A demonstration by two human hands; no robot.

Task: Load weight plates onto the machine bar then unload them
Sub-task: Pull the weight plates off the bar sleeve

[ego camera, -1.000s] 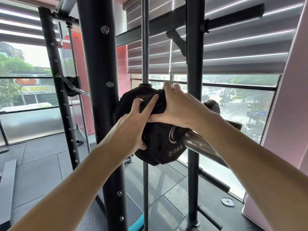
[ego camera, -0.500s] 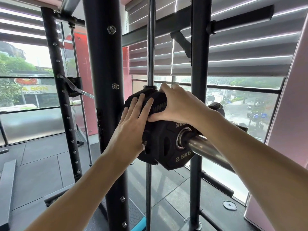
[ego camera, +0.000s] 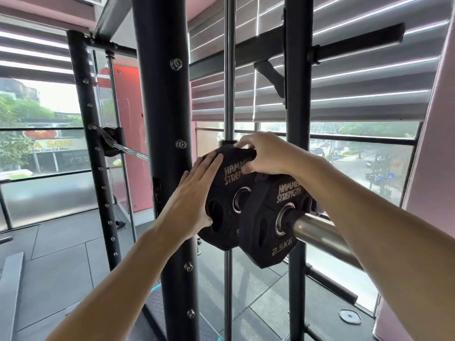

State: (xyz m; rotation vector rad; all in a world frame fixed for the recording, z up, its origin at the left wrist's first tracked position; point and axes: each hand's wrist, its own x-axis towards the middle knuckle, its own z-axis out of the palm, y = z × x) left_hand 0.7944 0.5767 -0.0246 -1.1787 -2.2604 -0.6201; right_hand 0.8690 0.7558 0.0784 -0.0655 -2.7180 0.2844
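Two black plates on the chrome machine bar (ego camera: 320, 232), a gap between them. Inner plate (ego camera: 221, 200): left hand (ego camera: 194, 198) lies flat against its face, fingers straight; right hand (ego camera: 263, 153) curls its grip over the top rim. Outer plate (ego camera: 273, 225) untouched. Loading or unloading (cannot tell which); next move likely calls for sliding the inner plate squarely along the sleeve. Plates read "HAMMER STRENGTH"; outer adds "2.5KG".

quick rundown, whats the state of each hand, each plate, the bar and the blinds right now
left hand: open, flat on the farther plate
right hand: gripping the farther plate's top edge
farther black rubber weight plate: on the bar, apart from the nearer one
nearer black 2.5 kg weight plate: on the bar, untouched
steel machine bar: loaded with both plates
grey window blinds: partly lowered
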